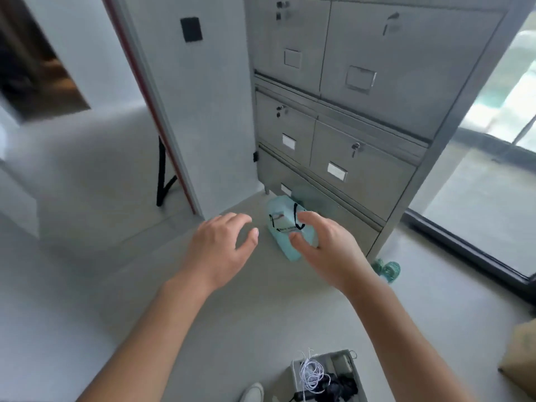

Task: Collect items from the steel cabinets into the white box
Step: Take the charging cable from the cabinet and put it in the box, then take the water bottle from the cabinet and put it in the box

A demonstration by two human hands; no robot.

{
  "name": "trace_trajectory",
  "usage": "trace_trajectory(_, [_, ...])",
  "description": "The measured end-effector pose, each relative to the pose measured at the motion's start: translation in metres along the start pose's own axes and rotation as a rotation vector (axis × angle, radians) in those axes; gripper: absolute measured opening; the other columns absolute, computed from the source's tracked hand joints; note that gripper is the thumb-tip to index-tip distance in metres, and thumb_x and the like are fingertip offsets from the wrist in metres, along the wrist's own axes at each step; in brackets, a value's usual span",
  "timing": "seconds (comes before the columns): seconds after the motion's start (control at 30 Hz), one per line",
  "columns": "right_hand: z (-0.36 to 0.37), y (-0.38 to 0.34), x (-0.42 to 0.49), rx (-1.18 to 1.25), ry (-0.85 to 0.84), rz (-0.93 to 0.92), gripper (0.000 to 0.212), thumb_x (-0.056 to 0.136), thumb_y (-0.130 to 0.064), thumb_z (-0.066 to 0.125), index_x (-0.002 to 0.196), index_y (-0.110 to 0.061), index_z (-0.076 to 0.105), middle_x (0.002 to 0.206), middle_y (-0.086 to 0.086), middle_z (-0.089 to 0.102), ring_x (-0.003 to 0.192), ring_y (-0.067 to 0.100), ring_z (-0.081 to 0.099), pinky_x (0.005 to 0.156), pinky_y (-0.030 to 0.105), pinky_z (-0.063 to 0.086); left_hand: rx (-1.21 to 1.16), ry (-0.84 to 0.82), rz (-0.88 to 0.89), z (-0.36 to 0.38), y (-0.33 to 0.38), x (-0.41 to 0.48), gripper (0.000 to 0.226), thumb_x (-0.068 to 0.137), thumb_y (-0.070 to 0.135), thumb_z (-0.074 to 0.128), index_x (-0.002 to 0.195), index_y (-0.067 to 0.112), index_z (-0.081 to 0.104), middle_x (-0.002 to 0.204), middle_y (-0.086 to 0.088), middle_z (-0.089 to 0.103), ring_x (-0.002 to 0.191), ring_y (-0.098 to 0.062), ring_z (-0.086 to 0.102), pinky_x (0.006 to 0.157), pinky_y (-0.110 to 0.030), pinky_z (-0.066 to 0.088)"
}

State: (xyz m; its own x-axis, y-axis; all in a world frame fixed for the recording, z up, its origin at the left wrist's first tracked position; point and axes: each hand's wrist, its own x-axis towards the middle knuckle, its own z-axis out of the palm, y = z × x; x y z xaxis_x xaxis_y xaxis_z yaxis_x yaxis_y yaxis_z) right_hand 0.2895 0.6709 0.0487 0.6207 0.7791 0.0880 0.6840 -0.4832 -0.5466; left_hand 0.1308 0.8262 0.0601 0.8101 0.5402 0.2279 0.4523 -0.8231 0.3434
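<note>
A steel cabinet (362,117) with several closed, labelled doors stands ahead against the wall. On the floor at its foot lies a pale blue bag (282,227) with black cord handles. My left hand (220,245) hovers open just left of the bag, fingers spread. On the bag's right side, my right hand (322,245) is open with curled fingers, partly covering the bag, not gripping it. The white box (327,375) sits on the floor by my feet at the bottom, holding white string and dark items.
A small green object (387,268) lies on the floor by the cabinet's right corner. A white panel with a red edge (174,111) leans left of the cabinet. A glass door with a black frame (478,242) is on the right. A cardboard box (522,361) is at the far right.
</note>
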Motion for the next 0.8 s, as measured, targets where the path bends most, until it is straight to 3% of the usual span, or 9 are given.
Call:
trace_trajectory(0.2, [0.019,-0.055,-0.009,0.004,-0.169,-0.315,0.050,0.098,-0.049,0.053,0.140,-0.021,0.052,0.136,-0.002,0.062,0.126,0.022,0.054,0.097,0.035,0.044,0.103,0.103,-0.292,-0.043,-0.008,-0.104,0.059,0.091,0.057,0.031,0.118,0.018,0.065,0.114,0.003,0.068,0.105,-0.024,0.063,0.087,-0.036,0.050])
trace_trajectory(0.47, [0.072,-0.207,-0.082,0.092,-0.346,-0.752,0.051,0.099,-0.044,0.056,0.142,-0.017,0.053,0.142,0.002,0.061,0.132,0.024,0.053,0.102,0.033,0.041,0.279,0.315,-0.737,-0.136,-0.039,-0.289,0.047,0.096,0.052,0.039,0.124,0.021,0.062,0.122,0.006,0.066,0.109,-0.021,0.062,0.089,-0.035,0.048])
trace_trajectory(0.8, [0.142,-0.387,-0.212,0.213,-0.521,-1.008,0.054,0.098,-0.051,0.052,0.144,-0.022,0.051,0.140,-0.003,0.061,0.130,0.021,0.055,0.103,0.036,0.045,0.358,0.502,-1.058,-0.233,-0.077,-0.488,0.036,0.096,0.047,0.046,0.123,0.027,0.061,0.123,0.012,0.064,0.108,-0.017,0.062,0.085,-0.034,0.049])
